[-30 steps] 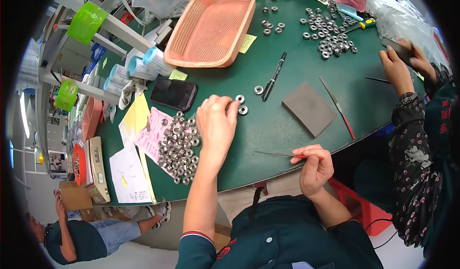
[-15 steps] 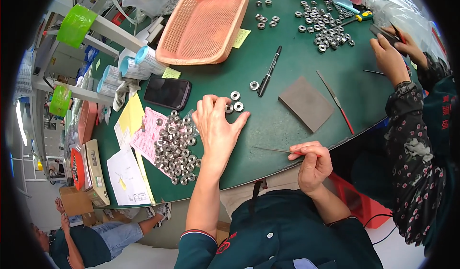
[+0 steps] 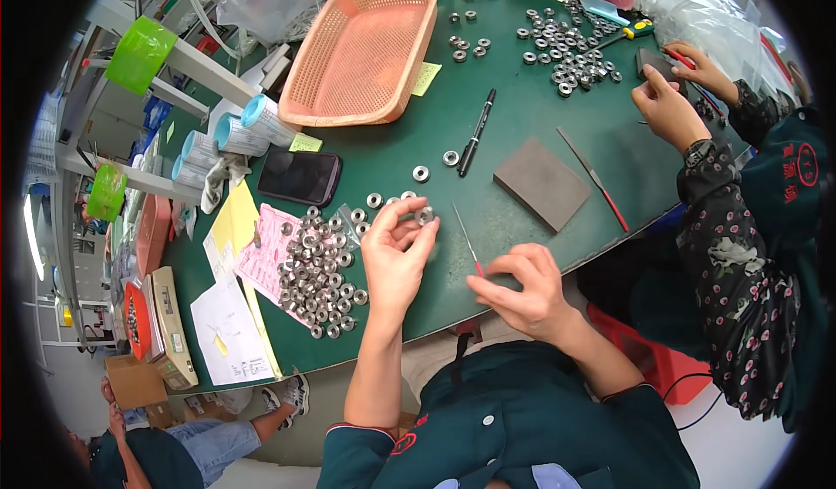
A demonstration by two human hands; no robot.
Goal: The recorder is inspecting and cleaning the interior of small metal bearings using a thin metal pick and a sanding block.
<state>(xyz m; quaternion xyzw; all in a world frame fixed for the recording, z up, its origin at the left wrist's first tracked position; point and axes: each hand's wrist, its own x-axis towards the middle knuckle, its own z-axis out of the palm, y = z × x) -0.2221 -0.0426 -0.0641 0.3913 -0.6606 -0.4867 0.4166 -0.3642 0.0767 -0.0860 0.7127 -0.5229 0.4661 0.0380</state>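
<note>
Nearest me, my right hand (image 3: pixel 521 287) pinches a thin red-handled needle file (image 3: pixel 467 243), tip angled toward the metal ring (image 3: pixel 425 215) my left hand (image 3: pixel 396 249) pinches between fingertips and lifts off the green table (image 3: pixel 522 119), seemingly to bring the two together. Left of that ring lies a heap of rings (image 3: pixel 320 271) on pink paper; beyond it are loose rings, a black pen (image 3: pixel 476 132), a grey sanding block (image 3: pixel 542 183) and an orange basket (image 3: pixel 366 49), with nothing between file and ring.

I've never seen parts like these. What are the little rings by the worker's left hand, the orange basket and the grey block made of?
The rings look like bare metal: silvery and shiny. The left hand pinches one. The orange basket seems moulded plastic, with a fine mesh and even colour. The grey block looks matte and slightly rough, perhaps an abrasive sponge or stone; I cannot tell which.
</note>
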